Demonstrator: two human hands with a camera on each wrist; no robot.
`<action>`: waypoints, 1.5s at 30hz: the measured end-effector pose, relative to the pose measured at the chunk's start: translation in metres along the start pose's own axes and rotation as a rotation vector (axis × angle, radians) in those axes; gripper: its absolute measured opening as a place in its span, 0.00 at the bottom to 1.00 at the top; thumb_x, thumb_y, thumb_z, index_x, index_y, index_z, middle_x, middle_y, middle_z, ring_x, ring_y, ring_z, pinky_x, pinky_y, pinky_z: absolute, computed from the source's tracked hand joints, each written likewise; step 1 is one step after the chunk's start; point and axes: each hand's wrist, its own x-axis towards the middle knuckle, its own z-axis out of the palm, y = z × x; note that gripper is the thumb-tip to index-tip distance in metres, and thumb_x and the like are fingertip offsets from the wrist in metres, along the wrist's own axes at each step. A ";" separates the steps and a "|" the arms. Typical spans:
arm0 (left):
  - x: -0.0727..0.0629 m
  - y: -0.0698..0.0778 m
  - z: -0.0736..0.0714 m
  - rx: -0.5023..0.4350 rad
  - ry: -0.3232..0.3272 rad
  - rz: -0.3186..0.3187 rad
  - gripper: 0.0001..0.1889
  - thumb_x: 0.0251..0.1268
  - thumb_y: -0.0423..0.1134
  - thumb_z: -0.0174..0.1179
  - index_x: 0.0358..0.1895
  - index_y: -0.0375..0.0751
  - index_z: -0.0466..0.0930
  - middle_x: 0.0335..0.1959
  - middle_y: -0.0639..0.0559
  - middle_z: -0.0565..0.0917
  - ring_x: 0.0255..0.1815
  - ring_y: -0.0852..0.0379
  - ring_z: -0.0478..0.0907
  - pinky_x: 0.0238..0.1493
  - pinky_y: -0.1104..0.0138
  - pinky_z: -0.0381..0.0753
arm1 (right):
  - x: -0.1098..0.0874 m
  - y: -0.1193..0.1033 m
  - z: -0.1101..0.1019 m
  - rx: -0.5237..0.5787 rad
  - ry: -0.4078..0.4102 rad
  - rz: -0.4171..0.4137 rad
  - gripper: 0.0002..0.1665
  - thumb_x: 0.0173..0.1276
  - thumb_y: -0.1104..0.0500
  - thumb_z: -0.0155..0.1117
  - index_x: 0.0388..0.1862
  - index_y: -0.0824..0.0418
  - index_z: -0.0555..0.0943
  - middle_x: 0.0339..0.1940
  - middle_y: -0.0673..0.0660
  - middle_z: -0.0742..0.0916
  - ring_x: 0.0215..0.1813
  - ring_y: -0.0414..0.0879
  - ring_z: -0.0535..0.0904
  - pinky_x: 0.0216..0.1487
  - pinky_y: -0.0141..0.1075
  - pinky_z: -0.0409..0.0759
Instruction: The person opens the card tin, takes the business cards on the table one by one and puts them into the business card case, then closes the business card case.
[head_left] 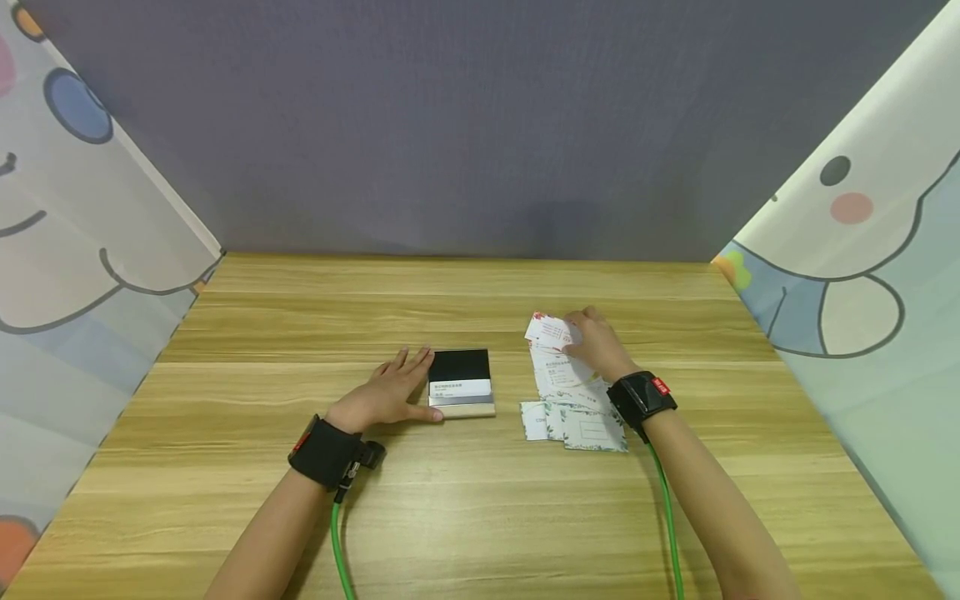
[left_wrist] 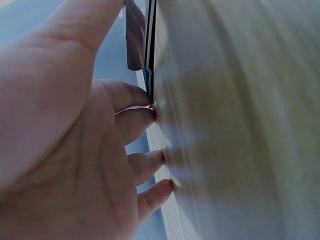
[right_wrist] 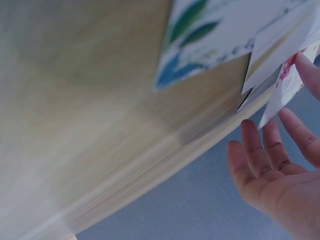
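A card case (head_left: 460,364), black above and silver below, lies on the wooden table with a white card (head_left: 456,388) in it. My left hand (head_left: 386,394) rests beside its left edge, fingers spread, with thumb and index fingertip touching the case. In the left wrist view, the fingertips (left_wrist: 159,156) meet the table. My right hand (head_left: 600,346) pinches a white card with red print (head_left: 551,330) between thumb and fingers. That card (right_wrist: 289,82) is tilted up from the table in the right wrist view. Under it and nearer me lie several overlapping white cards (head_left: 558,371).
Cards with green leaf borders (head_left: 594,430) form the near part of the spread. A grey panel (head_left: 465,133) stands along the table's far edge, and cartoon-printed sheets (head_left: 862,242) flank both sides. Green cables (head_left: 670,517) trail from both wristbands.
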 end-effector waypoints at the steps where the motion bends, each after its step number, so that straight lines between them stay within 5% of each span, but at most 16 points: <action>1: 0.000 0.000 0.000 0.001 0.002 0.001 0.52 0.54 0.62 0.57 0.73 0.38 0.38 0.74 0.43 0.40 0.73 0.37 0.32 0.68 0.41 0.40 | 0.000 0.000 0.000 -0.003 0.004 0.003 0.33 0.54 0.64 0.68 0.59 0.71 0.70 0.52 0.68 0.72 0.53 0.62 0.71 0.56 0.51 0.71; 11: 0.000 -0.001 0.000 -0.002 0.000 -0.004 0.52 0.54 0.62 0.57 0.73 0.39 0.38 0.74 0.43 0.40 0.73 0.37 0.32 0.68 0.41 0.40 | 0.002 -0.003 0.000 -0.002 0.069 0.002 0.24 0.56 0.66 0.66 0.53 0.68 0.72 0.50 0.67 0.74 0.50 0.60 0.73 0.51 0.50 0.74; 19: 0.000 -0.001 0.000 -0.001 0.002 -0.002 0.52 0.54 0.63 0.57 0.73 0.39 0.38 0.75 0.43 0.40 0.73 0.38 0.32 0.69 0.41 0.40 | 0.001 -0.007 -0.001 0.057 0.137 -0.054 0.11 0.65 0.70 0.52 0.46 0.68 0.75 0.41 0.66 0.82 0.43 0.55 0.78 0.45 0.46 0.76; 30: 0.000 -0.001 0.000 -0.007 -0.002 -0.004 0.52 0.55 0.63 0.57 0.73 0.39 0.38 0.74 0.43 0.39 0.73 0.38 0.32 0.69 0.41 0.39 | -0.001 -0.020 -0.002 0.041 0.199 -0.135 0.12 0.64 0.73 0.49 0.43 0.69 0.77 0.36 0.65 0.84 0.36 0.54 0.79 0.39 0.43 0.78; 45: -0.001 0.003 -0.001 -0.003 0.005 0.004 0.51 0.55 0.61 0.57 0.73 0.38 0.39 0.74 0.42 0.40 0.73 0.37 0.34 0.68 0.40 0.41 | -0.002 -0.055 0.007 0.050 0.140 -0.191 0.11 0.65 0.71 0.51 0.44 0.66 0.78 0.36 0.62 0.84 0.32 0.47 0.77 0.34 0.38 0.77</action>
